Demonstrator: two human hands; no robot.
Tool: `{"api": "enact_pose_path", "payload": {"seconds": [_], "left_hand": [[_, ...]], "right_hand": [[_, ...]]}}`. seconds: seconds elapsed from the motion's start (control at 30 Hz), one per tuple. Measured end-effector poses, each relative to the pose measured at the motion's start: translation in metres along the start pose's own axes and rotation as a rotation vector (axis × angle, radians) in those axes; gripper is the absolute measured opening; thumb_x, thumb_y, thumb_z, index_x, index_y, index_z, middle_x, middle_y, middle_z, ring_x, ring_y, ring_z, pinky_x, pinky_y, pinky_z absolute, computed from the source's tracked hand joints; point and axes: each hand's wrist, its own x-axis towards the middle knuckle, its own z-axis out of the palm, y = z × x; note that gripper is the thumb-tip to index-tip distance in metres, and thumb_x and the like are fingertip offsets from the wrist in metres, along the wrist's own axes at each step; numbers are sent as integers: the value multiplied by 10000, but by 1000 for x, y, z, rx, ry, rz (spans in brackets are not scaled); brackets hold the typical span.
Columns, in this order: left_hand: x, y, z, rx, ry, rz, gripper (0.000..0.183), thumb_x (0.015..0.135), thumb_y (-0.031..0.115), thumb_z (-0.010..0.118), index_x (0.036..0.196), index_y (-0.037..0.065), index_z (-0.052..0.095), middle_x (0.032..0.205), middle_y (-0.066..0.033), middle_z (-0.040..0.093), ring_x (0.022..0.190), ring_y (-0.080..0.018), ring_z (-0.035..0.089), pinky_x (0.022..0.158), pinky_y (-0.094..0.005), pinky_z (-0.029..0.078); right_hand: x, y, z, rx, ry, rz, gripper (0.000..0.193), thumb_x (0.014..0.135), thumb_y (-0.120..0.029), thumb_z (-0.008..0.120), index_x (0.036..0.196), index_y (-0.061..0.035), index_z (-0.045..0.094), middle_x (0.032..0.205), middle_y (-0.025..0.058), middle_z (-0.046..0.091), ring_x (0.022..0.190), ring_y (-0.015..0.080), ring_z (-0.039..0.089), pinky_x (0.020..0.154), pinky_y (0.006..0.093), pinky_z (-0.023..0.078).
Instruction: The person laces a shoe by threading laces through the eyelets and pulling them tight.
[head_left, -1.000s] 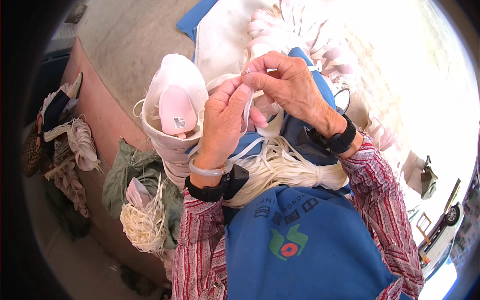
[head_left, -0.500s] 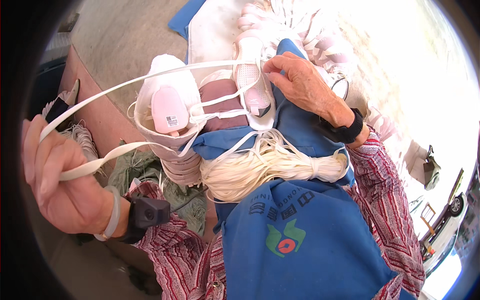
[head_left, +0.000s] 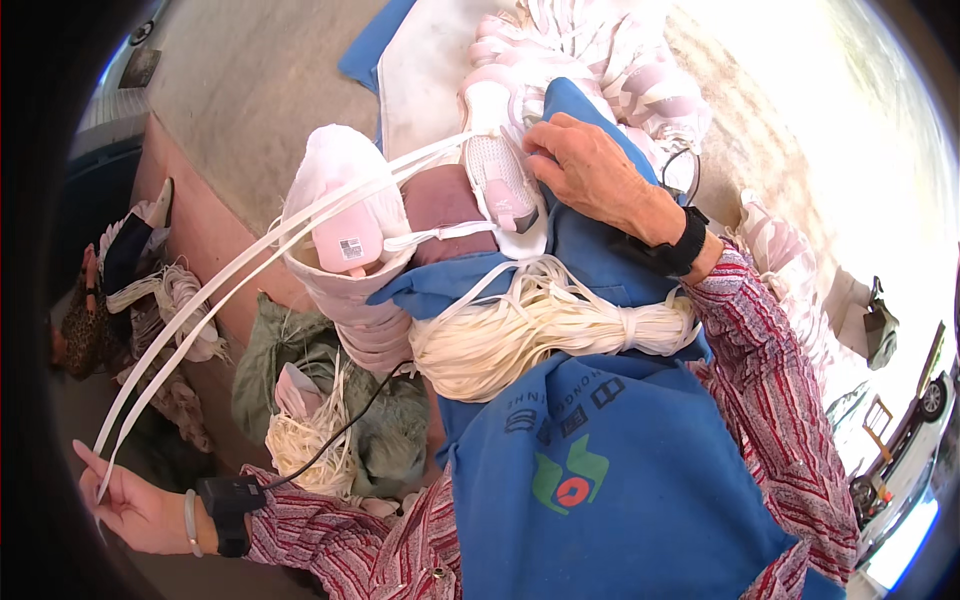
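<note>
Far out at the lower left, my left hand (head_left: 140,510) grips a flat white shoelace (head_left: 260,245), stretched in two strands up to a shoe upper. That upper (head_left: 495,165) is pale pink and white mesh, lying across my lap over a mauve pad (head_left: 445,200). At its right edge my right hand (head_left: 590,175) is closed, fingers curled down; what they pinch is hidden. A stack of nested pink uppers (head_left: 365,325), a tongue showing on top, stands to the left. A tied bundle of cream laces (head_left: 550,335) lies on my blue apron (head_left: 640,470).
A long heap of pink and white uppers (head_left: 640,80) lies beyond my lap. To the left, a green sack (head_left: 255,350) sits beside loose cream laces (head_left: 315,450). A cable (head_left: 345,430) runs from my left wrist device. Another person's arm (head_left: 90,280) shows at far left.
My left hand has swung down and outward to the left, drawing the lace into two long, nearly parallel strands. The slack loops over the upper are gone. My right hand has barely moved.
</note>
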Motion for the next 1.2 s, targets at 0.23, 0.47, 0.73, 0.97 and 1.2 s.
{"api": "enact_pose_path", "payload": {"seconds": [0.23, 0.47, 0.73, 0.97, 1.2], "left_hand": [[-126, -218, 132, 478, -215, -322, 262, 1020, 141, 378, 1057, -77, 519, 869, -100, 523, 732, -152, 530, 1039, -519, 420], [-184, -297, 195, 501, -293, -715, 164, 978, 110, 536, 992, -28, 622, 754, -30, 603, 673, -101, 558, 618, -225, 453], [-191, -310, 189, 724, -483, -552, 158, 972, 115, 540, 999, -18, 622, 753, -58, 603, 706, -101, 565, 622, -249, 459], [-198, -315, 192, 109, -163, -994, 214, 1004, 143, 500, 1089, -30, 594, 925, -40, 635, 833, -87, 587, 737, -223, 489], [-183, -287, 165, 483, -251, -704, 160, 1000, 123, 502, 1052, -9, 574, 859, -32, 603, 785, -93, 578, 803, -273, 509]], "right_hand": [[17, -60, -53, 361, 123, 11, 115, 900, -89, 616, 936, -14, 695, 849, 75, 640, 785, 139, 583, 680, 258, 452], [13, -92, -59, 455, 211, -240, 187, 856, -152, 665, 1012, -51, 686, 862, 67, 611, 738, 151, 595, 634, 268, 476], [16, -88, -51, 454, 144, -200, 153, 862, -129, 647, 973, -31, 685, 848, 82, 611, 791, 185, 598, 650, 302, 486], [9, -82, -57, 696, -4, -174, 247, 989, -171, 507, 1007, 23, 659, 973, 102, 637, 957, 193, 593, 865, 314, 468], [-14, -82, -118, 1327, 197, 100, 292, 1037, -259, 406, 1076, -4, 545, 671, -32, 381, 484, 48, 396, 458, 160, 416]]}}
